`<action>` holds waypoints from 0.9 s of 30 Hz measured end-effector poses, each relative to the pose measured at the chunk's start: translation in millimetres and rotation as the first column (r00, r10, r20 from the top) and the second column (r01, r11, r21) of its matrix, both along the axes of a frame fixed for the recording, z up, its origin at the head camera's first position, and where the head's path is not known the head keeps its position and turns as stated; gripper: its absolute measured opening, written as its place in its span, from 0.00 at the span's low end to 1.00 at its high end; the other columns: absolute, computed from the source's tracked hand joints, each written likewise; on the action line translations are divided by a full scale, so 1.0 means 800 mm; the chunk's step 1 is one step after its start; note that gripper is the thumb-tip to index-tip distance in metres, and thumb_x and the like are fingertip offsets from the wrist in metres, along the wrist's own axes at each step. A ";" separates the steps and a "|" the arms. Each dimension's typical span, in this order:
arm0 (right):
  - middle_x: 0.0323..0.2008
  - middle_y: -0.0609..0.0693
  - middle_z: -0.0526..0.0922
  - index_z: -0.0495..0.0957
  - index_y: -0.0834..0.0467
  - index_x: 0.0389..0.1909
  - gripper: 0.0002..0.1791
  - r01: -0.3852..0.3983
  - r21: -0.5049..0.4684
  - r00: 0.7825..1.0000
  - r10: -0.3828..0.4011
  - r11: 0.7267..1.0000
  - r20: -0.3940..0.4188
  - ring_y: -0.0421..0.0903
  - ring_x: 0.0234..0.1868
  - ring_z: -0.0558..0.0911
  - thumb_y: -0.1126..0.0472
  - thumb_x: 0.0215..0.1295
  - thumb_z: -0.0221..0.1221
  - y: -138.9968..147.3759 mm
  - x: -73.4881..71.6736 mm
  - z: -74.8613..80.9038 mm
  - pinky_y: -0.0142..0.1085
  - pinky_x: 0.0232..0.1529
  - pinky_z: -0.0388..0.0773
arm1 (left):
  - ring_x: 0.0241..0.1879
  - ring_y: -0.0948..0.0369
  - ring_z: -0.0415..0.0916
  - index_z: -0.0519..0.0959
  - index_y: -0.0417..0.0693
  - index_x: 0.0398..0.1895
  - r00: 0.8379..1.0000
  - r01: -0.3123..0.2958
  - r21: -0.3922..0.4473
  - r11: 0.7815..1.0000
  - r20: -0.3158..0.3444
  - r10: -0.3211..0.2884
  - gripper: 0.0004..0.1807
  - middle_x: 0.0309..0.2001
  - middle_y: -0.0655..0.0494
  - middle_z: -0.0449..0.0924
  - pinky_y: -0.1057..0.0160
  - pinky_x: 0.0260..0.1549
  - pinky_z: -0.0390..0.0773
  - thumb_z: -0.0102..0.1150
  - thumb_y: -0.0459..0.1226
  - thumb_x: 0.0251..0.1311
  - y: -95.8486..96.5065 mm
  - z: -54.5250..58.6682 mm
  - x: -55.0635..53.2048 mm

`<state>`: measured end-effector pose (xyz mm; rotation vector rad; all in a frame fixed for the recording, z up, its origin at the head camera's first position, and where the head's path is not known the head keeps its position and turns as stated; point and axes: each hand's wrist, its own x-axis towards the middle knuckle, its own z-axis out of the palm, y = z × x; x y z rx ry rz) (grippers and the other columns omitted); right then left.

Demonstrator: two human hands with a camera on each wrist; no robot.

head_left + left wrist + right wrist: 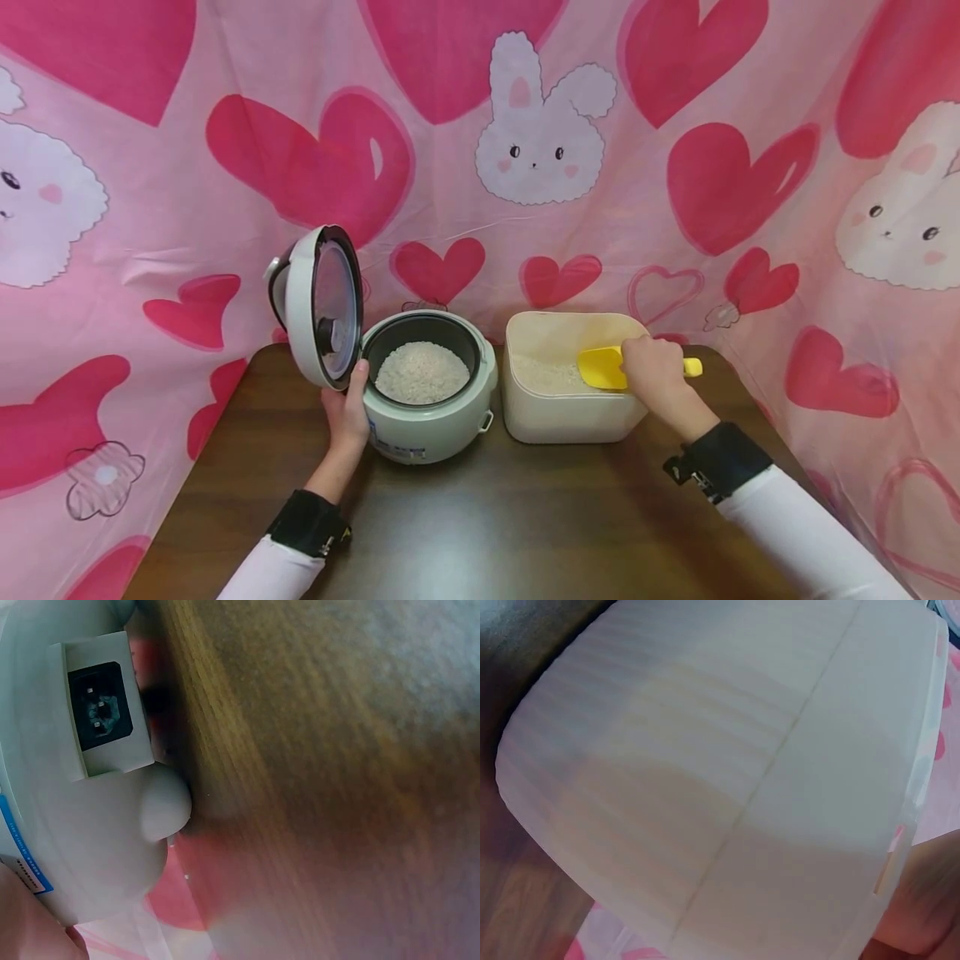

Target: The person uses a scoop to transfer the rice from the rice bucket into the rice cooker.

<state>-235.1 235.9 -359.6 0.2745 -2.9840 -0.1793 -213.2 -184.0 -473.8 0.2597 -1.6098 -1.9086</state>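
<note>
A pale rice cooker [423, 437] stands with its lid [303, 308] raised to the left; white rice [423, 372] lies in its dark inner pot. My left hand [348, 417] rests against the cooker's left side, thumb up at the rim beside the lid. In the left wrist view part of the hand [34, 922] touches the cooker's body [82, 832] near its power socket. My right hand [656, 369] grips a yellow scoop [602, 367] by its handle, over the right part of a cream rice bin [570, 419]. Rice grains [546, 375] lie inside the bin.
Both containers stand side by side at the back of a dark wooden table [480, 525]. A pink cloth [450, 217] with hearts and rabbits hangs right behind them. The raised lid leans over the left forearm's side.
</note>
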 end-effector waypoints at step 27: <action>0.18 0.49 0.74 0.86 0.60 0.30 0.14 0.082 -0.284 0.952 0.009 0.955 0.305 0.50 0.25 0.72 0.52 0.65 0.68 -0.008 -0.018 -0.004 0.39 0.26 0.75 | 0.55 0.70 0.74 0.74 0.33 0.66 1.000 -0.006 -0.023 1.000 0.009 0.006 0.27 0.62 0.41 0.80 0.70 0.63 0.66 0.59 0.38 0.67 -0.001 -0.003 -0.001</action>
